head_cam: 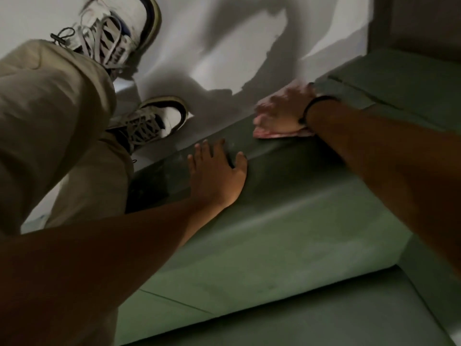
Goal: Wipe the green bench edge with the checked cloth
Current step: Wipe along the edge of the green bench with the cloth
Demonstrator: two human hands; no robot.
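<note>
The green bench [287, 233] runs diagonally from lower left to upper right, its front edge [249, 148] dropping toward the floor. My right hand [282, 108] is blurred and presses the pink checked cloth [274, 133] flat on that edge, the cloth showing beneath the palm. A black band circles the right wrist. My left hand [217, 171] lies flat on the bench edge a little to the left of the cloth, fingers spread, holding nothing.
My legs in beige trousers [55, 116] and two white sneakers [154, 121] stand on the pale floor [224, 33] left of the bench. A darker wall panel [419, 21] rises at the upper right. Shadows fall across the floor.
</note>
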